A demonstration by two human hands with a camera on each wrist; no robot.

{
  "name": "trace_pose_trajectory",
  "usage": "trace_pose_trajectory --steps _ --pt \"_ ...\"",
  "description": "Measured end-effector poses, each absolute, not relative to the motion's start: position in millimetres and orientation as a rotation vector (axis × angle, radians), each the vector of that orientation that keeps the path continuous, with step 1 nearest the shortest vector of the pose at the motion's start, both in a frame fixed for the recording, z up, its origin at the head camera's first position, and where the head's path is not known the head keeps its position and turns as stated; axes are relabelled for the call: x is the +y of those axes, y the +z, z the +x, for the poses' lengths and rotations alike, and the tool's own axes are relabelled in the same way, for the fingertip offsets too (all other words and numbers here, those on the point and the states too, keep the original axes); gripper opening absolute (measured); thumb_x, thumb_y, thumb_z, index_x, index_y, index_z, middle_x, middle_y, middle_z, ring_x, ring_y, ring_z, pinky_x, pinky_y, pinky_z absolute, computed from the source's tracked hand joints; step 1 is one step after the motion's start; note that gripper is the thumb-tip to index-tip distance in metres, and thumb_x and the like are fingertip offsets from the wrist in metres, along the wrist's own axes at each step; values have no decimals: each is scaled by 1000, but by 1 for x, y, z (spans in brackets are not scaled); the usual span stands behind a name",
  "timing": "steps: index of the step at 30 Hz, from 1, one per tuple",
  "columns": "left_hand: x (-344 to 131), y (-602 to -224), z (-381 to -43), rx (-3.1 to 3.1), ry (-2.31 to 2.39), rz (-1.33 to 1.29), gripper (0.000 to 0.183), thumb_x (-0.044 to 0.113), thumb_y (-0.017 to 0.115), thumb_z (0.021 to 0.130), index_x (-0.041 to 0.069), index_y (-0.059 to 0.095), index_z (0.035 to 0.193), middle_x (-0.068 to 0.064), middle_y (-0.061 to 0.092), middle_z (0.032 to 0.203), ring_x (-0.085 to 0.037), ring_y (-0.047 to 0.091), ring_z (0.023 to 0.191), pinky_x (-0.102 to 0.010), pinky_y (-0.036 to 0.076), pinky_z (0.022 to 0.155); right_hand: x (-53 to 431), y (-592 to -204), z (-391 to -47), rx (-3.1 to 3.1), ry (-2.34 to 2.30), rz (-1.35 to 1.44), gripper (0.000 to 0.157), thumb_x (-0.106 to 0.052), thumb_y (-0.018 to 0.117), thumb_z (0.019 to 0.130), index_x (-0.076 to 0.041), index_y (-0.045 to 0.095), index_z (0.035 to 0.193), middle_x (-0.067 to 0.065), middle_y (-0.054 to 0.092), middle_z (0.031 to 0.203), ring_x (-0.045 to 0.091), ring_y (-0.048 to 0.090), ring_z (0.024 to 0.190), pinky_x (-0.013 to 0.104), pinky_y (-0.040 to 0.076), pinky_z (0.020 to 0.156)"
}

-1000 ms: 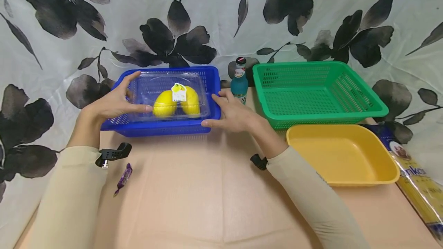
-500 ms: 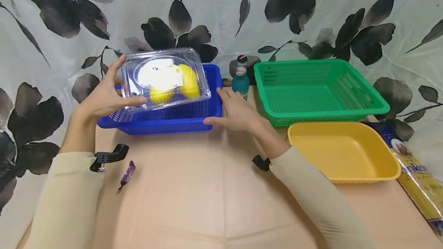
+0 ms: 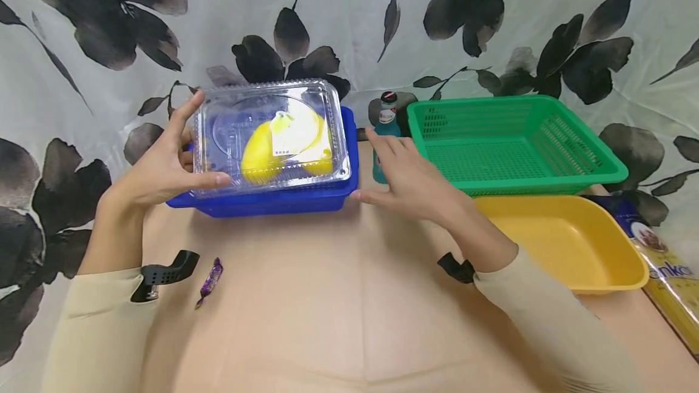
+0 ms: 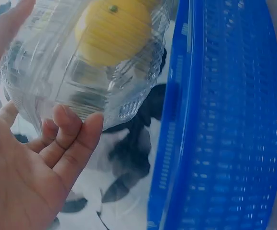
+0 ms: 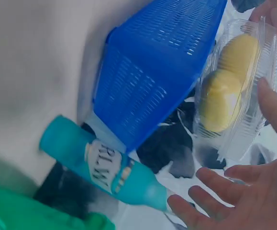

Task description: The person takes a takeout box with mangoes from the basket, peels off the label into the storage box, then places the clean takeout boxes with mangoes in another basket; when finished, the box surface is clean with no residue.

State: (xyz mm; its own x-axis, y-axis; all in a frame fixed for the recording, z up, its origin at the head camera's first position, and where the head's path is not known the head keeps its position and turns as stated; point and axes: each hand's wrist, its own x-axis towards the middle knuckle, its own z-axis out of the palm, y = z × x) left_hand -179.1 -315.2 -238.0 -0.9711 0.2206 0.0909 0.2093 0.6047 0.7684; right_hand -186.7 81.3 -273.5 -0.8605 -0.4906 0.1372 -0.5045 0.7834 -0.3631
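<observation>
A clear plastic clamshell box (image 3: 221, 138) with two lemons (image 3: 260, 153) inside is held by my left hand (image 3: 147, 168). Its thumb lies along the near left corner and the other fingers are behind and under that end. A price tag shows through the lid. In the right wrist view the box hangs above the blue basket (image 5: 143, 81), apart from it. My right hand (image 3: 417, 181) has its fingers spread just right of the basket, holding nothing. It partly covers a small bottle of blue drink (image 5: 133, 179) in the head view.
A green basket (image 3: 546, 189) stands at the back right, with a yellow tray (image 3: 573, 281) in front of it. Farther right lies a long yellow-and-blue packet (image 3: 668, 278). A purple-wrapped candy (image 3: 210, 282) rests on the table nearer my left arm.
My left hand has lifted the lemon box out of the blue basket, and it has since shifted slightly right. My right hand has come off the basket's rim and moved right.
</observation>
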Motion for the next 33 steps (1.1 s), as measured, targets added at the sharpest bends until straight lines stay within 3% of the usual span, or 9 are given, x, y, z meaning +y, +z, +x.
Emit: trace_pose_trajectory --steps 5,8,15,25,33 --pt "-302 -237 -175 2716 1371 522 129 1 86 77 57 3 158 -14 38 142 -22 69 107 -28 61 79 95 -266 -175 -2886 685 874 128 -70 76 79 -21 -3 167 6 12 172 34 15 156 64 32 117" --pt "-294 -237 -172 2662 1392 599 131 -3 86 76 54 4 160 -13 37 143 -17 70 105 -28 61 81 103 -265 -170 -2813 675 936 136 -70 80 74 -17 -6 166 3 3 174 34 7 158 65 30 118" --pt "-278 -247 -167 2491 1451 765 131 -7 85 74 45 4 164 -18 38 143 -31 71 103 -36 63 81 112 -268 -152 -2719 491 1102 142 -72 79 74 -10 -11 164 9 -4 173 37 0 158 58 36 117" --pt "-262 -260 -166 2381 1451 808 128 -2 84 77 45 3 164 -20 39 143 -40 66 113 -39 61 87 132 -271 -129 -2749 538 1069 130 -68 75 81 -15 -8 166 5 -4 174 33 1 159 63 34 117" --pt "-257 -276 -160 2175 1504 878 122 11 83 81 42 -2 164 -20 27 158 -44 61 124 -44 59 93 148 -267 -108 -2867 674 1006 119 -64 72 87 -26 -8 166 -1 -5 173 29 -1 159 65 33 116"
